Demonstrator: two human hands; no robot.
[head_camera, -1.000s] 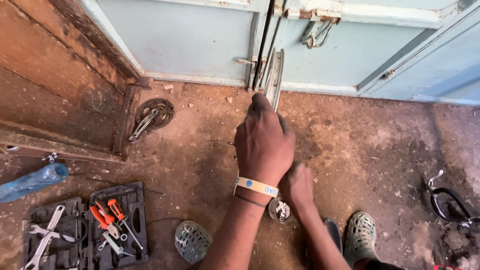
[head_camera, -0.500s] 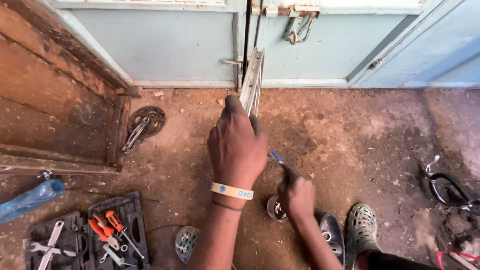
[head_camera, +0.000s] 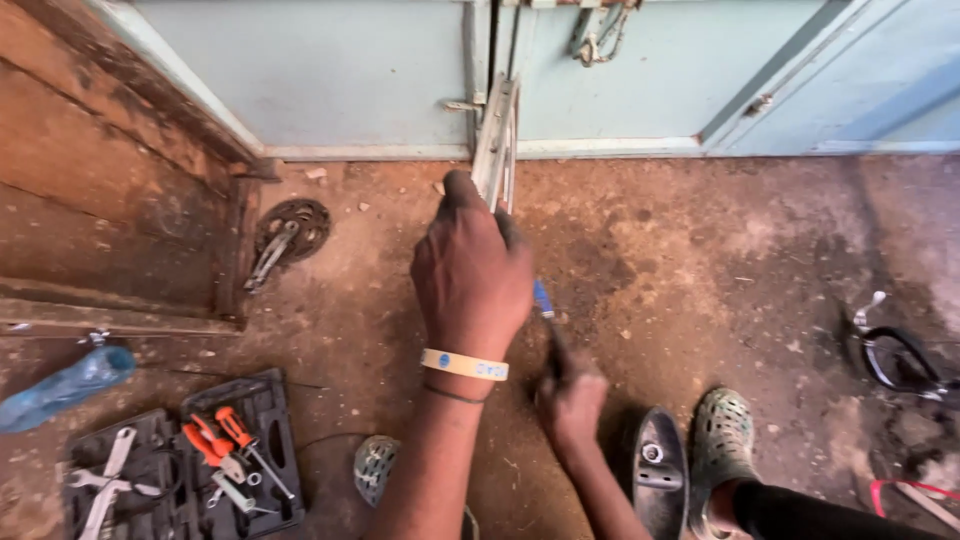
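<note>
While your left hand (head_camera: 470, 275) stays clamped around the lower end of the long silver metal part (head_camera: 497, 140) that leans up against the pale blue door (head_camera: 330, 70), your right hand (head_camera: 572, 400) has shifted: a second ago it sat low beside the left wrist with no tool showing, and now it is closed on a thin blue-handled tool (head_camera: 545, 305) whose tip points up toward the metal part just beside your left palm. Judgement: work has gone from steadying the part to applying the tool to it; what the tip touches is hidden behind the left hand. The view has also dropped slightly, so the part now stands nearer the top edge. A cream wristband (head_camera: 464, 364) sits on the left wrist. Surface: bare, dusty brown floor (head_camera: 700, 250), stained dark around the hands. To the left lies a chainring with crank arm (head_camera: 285, 235), a blue plastic bottle (head_camera: 65, 380), and an open black tool case (head_camera: 180, 470) with orange-handled screwdrivers. A green perforated clog (head_camera: 722, 440) covers your foot at lower right, a dark saddle-like piece (head_camera: 660, 475) beside it. A wooden step (head_camera: 110, 200) borders the left.
</note>
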